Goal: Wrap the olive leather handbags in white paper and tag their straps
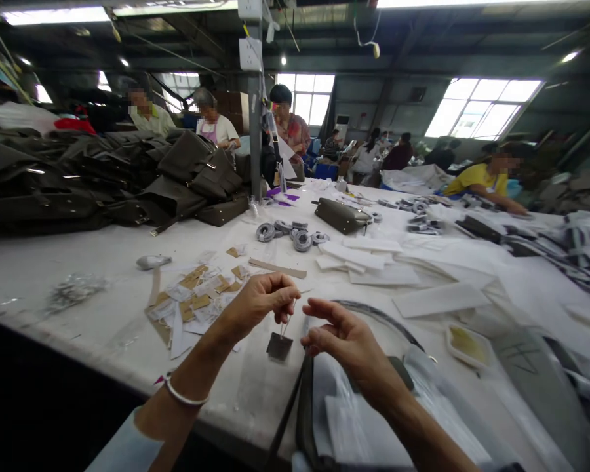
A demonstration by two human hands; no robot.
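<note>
Fingers of left hand (pixel 260 301) pinching a tag's (pixel 279 346) string, right hand (pixel 347 341) loosely curled, table edge (pixel 128 373) near.

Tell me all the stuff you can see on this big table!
hang tag: one, dark grey, dangling on a string from the left hand
paper tags: many, tan and white, left of the hands
tape rolls: several, grey, mid-table
handbags: a big pile, dark olive, far left
small handbag: one, olive, mid-table
white cards: several, right of centre
table: one, white
people: several, seated behind
left hand: pinching the string
right hand: fingers curled, beside the tag
</note>
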